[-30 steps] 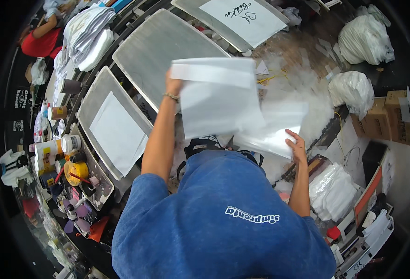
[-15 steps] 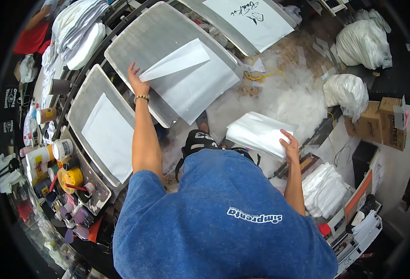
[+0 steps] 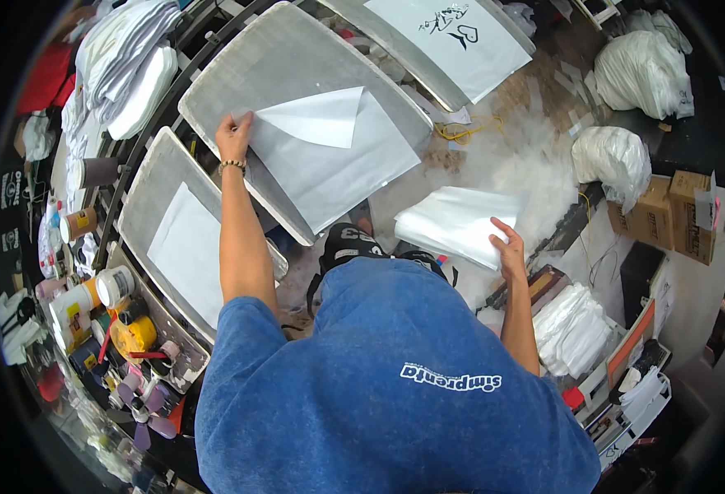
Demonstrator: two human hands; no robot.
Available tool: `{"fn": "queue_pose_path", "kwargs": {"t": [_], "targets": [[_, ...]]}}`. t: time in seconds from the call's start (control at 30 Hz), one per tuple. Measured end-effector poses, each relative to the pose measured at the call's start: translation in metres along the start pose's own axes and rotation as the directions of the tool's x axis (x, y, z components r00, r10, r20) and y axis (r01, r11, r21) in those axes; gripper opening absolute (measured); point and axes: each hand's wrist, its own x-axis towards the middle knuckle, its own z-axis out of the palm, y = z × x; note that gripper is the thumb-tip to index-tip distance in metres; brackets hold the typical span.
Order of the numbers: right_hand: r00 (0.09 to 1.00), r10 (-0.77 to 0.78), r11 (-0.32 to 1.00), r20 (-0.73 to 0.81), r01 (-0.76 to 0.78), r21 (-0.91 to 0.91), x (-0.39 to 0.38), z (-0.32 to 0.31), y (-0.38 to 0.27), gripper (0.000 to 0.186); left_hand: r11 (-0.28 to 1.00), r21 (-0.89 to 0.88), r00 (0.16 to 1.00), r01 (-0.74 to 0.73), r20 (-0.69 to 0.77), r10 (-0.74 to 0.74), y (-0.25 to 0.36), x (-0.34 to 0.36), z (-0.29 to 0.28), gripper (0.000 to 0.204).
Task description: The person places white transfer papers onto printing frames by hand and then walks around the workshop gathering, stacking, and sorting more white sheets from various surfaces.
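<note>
My left hand [image 3: 233, 140] pinches a corner of a thin white sheet [image 3: 317, 185] lying on a large grey board [image 3: 223, 78]. Part of that sheet is folded back on itself as a pointed flap. The sheet's lower corner reaches past the board's near edge. In my right hand [image 3: 508, 244] is a loose stack of thin white sheets [image 3: 449, 222], gripped by its right end between thumb and fingers, out over the floor to the right of the board. Whether the sheets are paper or cloth, I cannot tell.
Another grey board [image 3: 144, 177] at the left carries a white sheet [image 3: 183, 247]; one at the top holds a printed sheet [image 3: 457, 45]. Ink tubs [image 3: 116, 286] crowd the lower left. White fluff [image 3: 502, 177] covers the floor. Stuffed bags [image 3: 613, 160] and cardboard boxes [image 3: 692, 210] stand right.
My left hand has shifted slightly left and pulled the flap, which has gone from a narrow strip to a wider triangle. My right hand and its stack have moved slightly left.
</note>
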Motion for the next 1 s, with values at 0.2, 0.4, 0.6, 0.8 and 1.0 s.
{"fn": "queue_pose_path", "kwargs": {"t": [0.2,0.4,0.6,0.8,1.0], "targets": [[1.000,0.000,1.000,-0.016,0.000,0.001,0.006,0.019,-0.003,0.043,0.782,-0.533,0.926,0.323,0.007,-0.378,-0.015,0.010,0.013,0.022],[0.999,-0.040,0.999,-0.013,0.040,0.008,0.022,0.042,-0.005,0.041,0.787,-0.461,0.836,0.410,-0.155,-0.526,-0.012,-0.002,0.020,0.020],[0.996,-0.015,0.978,0.086,0.032,-0.206,0.043,0.079,-0.011,0.038,0.807,-0.388,0.823,0.445,-0.176,-0.540,0.008,0.001,0.016,0.020],[0.981,0.013,0.937,0.193,0.056,-0.346,0.062,0.132,-0.019,0.030,0.919,-0.284,0.909,0.274,-0.235,-0.343,-0.013,0.006,0.014,0.016],[0.956,0.084,0.966,0.279,-0.009,-0.260,0.074,0.183,-0.022,0.042,0.875,-0.468,0.903,0.123,-0.314,-0.294,-0.031,-0.001,0.026,0.015]]}}
